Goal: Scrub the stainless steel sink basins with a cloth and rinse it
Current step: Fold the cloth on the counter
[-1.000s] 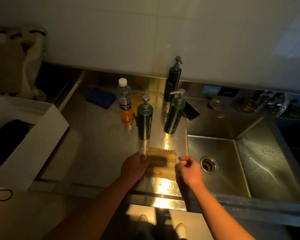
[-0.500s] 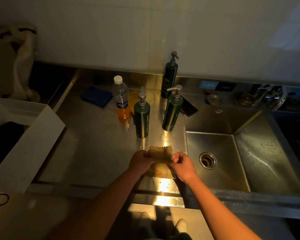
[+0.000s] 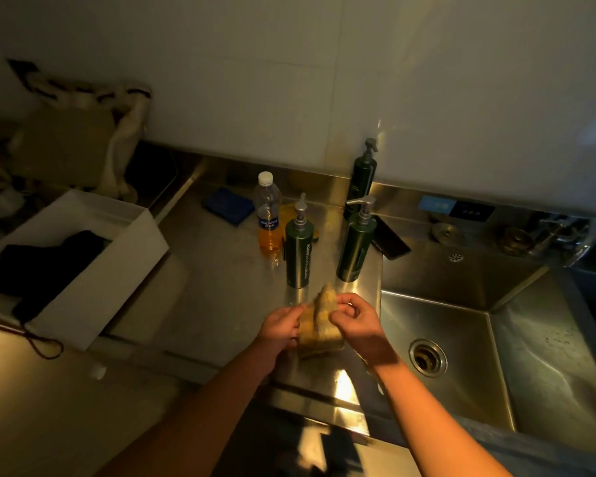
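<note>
Closer together than a second ago, I see left hand [image 3: 279, 327] and right hand [image 3: 356, 320] pinching the bunched cloth [image 3: 319, 325] over the counter [image 3: 221, 287], left of the sink basin [image 3: 547, 356]. Bottle [image 3: 269, 215] holds orange liquid; white box [image 3: 124, 256], dark fabric [image 3: 49, 259].

Yellow-tan cloth [image 3: 319, 325]; three dark green pump bottles [image 3: 299, 254]; orange liquid in clear bottle [image 3: 268, 215]; blue sponge [image 3: 227, 204]; white box [image 3: 93, 270].
</note>
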